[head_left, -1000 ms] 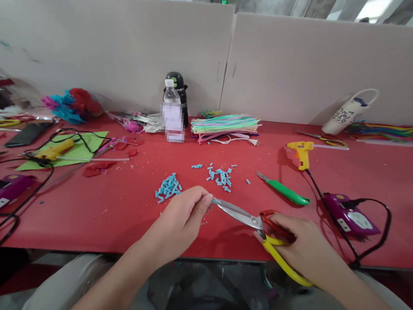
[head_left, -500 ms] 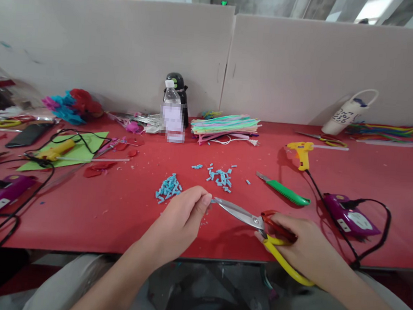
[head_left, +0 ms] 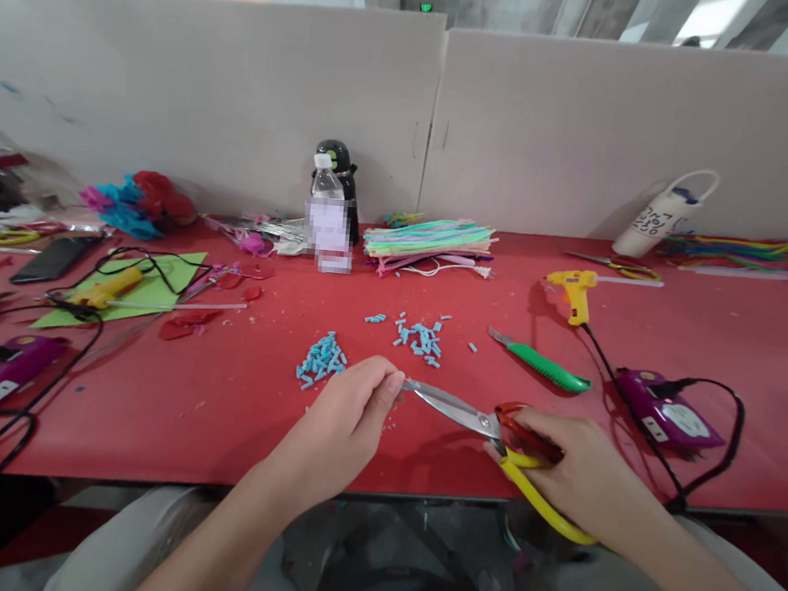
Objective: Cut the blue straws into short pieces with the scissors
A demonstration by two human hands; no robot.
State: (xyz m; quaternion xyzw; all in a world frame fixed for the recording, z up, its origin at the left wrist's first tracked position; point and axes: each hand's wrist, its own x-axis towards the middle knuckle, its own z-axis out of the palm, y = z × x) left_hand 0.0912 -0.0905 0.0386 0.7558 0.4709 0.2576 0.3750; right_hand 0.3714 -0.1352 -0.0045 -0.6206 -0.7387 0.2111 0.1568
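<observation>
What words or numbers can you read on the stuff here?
Nothing here reads clearly.
White pouch: black letters, too small to read.
Water bottle: label blurred out.
Green sign at the top: too small to read.
Purple box: sticker print too small to read.

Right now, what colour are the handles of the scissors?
The scissors have one red handle and one yellow, seen in the head view.
</observation>
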